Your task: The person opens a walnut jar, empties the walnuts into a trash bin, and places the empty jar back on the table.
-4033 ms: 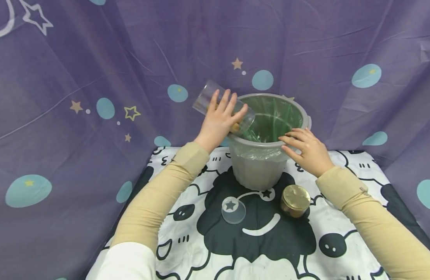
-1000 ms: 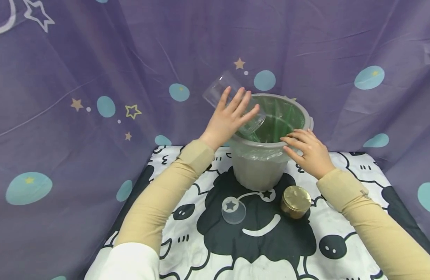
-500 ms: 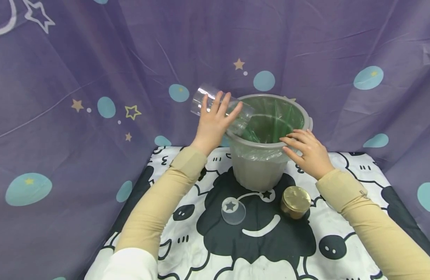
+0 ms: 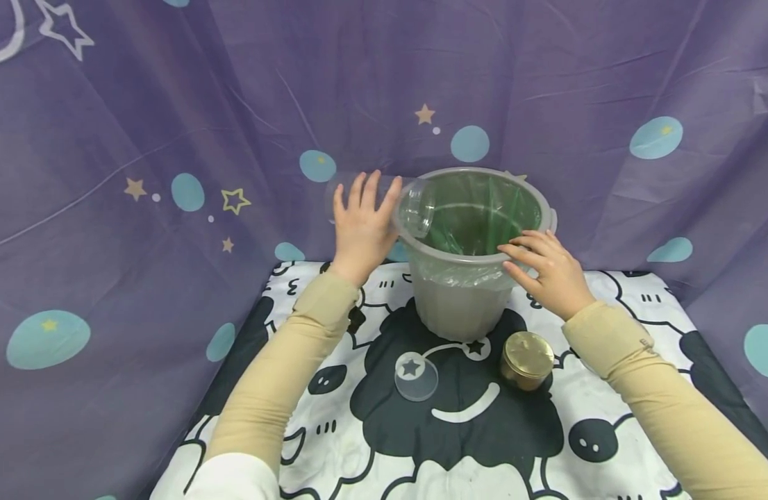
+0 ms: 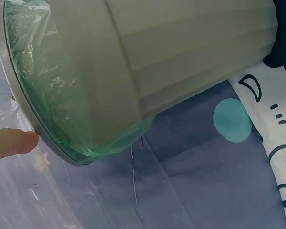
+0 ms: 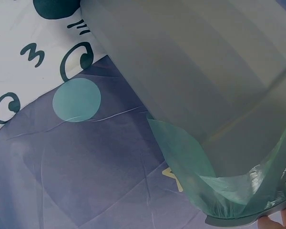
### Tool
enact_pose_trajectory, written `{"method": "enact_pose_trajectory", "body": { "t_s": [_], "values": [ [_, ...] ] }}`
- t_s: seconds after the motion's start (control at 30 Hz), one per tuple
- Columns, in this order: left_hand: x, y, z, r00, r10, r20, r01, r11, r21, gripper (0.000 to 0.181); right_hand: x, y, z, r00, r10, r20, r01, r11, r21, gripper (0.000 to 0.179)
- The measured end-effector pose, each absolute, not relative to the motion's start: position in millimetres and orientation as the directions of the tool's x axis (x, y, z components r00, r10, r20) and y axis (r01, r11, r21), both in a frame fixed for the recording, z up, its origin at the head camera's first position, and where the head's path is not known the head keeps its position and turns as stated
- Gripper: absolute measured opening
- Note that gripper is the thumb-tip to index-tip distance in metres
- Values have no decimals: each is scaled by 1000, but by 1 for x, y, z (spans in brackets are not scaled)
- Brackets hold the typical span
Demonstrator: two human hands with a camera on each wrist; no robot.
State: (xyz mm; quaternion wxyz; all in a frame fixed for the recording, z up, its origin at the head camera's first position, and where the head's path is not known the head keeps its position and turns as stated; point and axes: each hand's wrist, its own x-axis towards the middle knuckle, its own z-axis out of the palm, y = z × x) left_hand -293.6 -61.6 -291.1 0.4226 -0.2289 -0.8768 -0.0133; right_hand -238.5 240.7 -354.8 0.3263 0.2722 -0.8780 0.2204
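Observation:
A clear plastic jar (image 4: 419,208) lies nearly level on its side in my left hand (image 4: 364,226). Its right end is over the left rim of a grey trash bin (image 4: 462,302) that has a green liner bag (image 4: 480,215). My left fingers spread across the jar, and its other end barely shows behind them. No contents can be made out in it. On the bin's right front rim rest the fingers of my right hand (image 4: 549,267), loosely extended. In the right wrist view, fingertips (image 6: 271,222) touch the rim.
A clear round lid (image 4: 416,380) lies flat on the black-and-white patterned cloth (image 4: 478,479) in front of the bin. A gold-topped tin or jar (image 4: 526,361) stands to its right. Behind the bin hangs a purple curtain (image 4: 546,83).
Yellowish pieces seen in the jar four seconds ago no longer show. The jar tipped steeply into the bin, then drew left and turned nearly level. My right hand stayed at the rim.

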Motion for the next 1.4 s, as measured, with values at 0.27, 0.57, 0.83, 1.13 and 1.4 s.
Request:
{"method": "enact_pose_trajectory", "body": {
  "t_s": [0.27,0.57,0.83,1.13,1.4],
  "values": [
    [-290,-69,-300,-572,335,749,385,916,-116,77,-241,240,-354,-647,-338,684,-621,754,-215,30],
    [-288,-75,-308,-572,300,763,371,925,-85,82,-243,240,-354,-641,-343,687,-629,748,-213,29],
    [-284,-78,-311,-583,262,769,367,929,-39,84,-245,241,-355,-630,-342,697,-635,744,-208,29],
    [-281,-91,-325,-675,142,724,358,921,154,91,-246,243,-359,-628,-341,699,-636,742,-210,28],
    [-282,-109,-343,-643,83,762,384,895,227,89,-248,245,-359,-632,-341,696,-634,744,-211,28]
  ]
}}
